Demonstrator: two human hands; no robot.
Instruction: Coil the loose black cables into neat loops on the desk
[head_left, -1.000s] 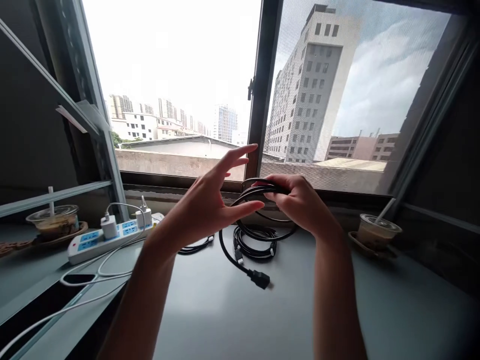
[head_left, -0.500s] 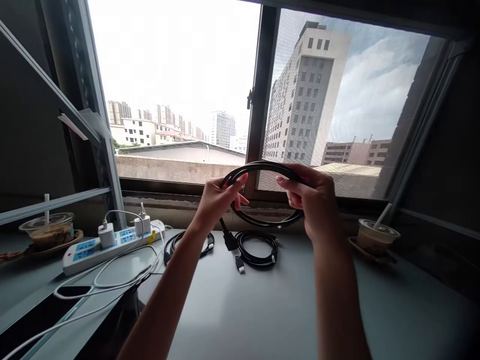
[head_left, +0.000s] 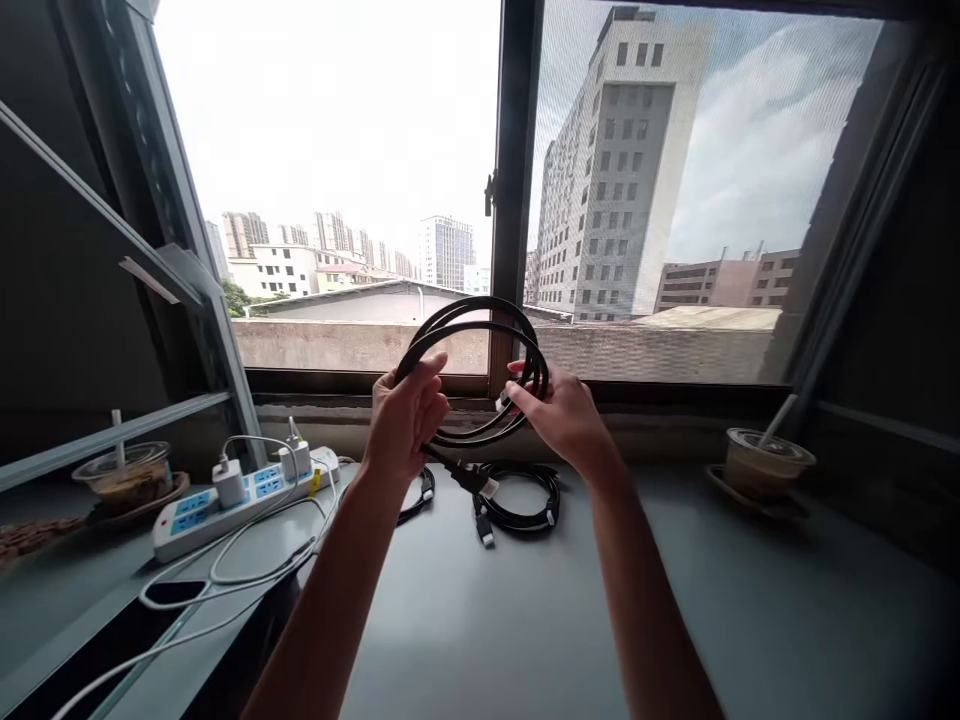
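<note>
A black cable [head_left: 480, 303], looped into a coil, hangs upright in the air between my hands. My left hand [head_left: 409, 410] is closed round the coil's left side, and a black plug [head_left: 472, 478] dangles from it on a short end. On the right side, my right hand [head_left: 559, 405] pinches the loops, with a small light connector at its fingertips. Beneath, a second coiled black cable [head_left: 525, 520] lies on the grey table [head_left: 480, 620]. Another black coil [head_left: 412, 510] is partly hidden behind my left wrist.
A white power strip [head_left: 255, 490] with two chargers and trailing white cords [head_left: 247, 575] lies at the left. Lidded cups stand at the far left [head_left: 131, 480] and right [head_left: 765, 465]. The window [head_left: 514, 200] rises behind the table.
My right hand has moved left, closer to my left hand, which has shifted slightly left. The coil looks narrower and taller, and its plug hangs more sideways. The camera view has shifted a little.
</note>
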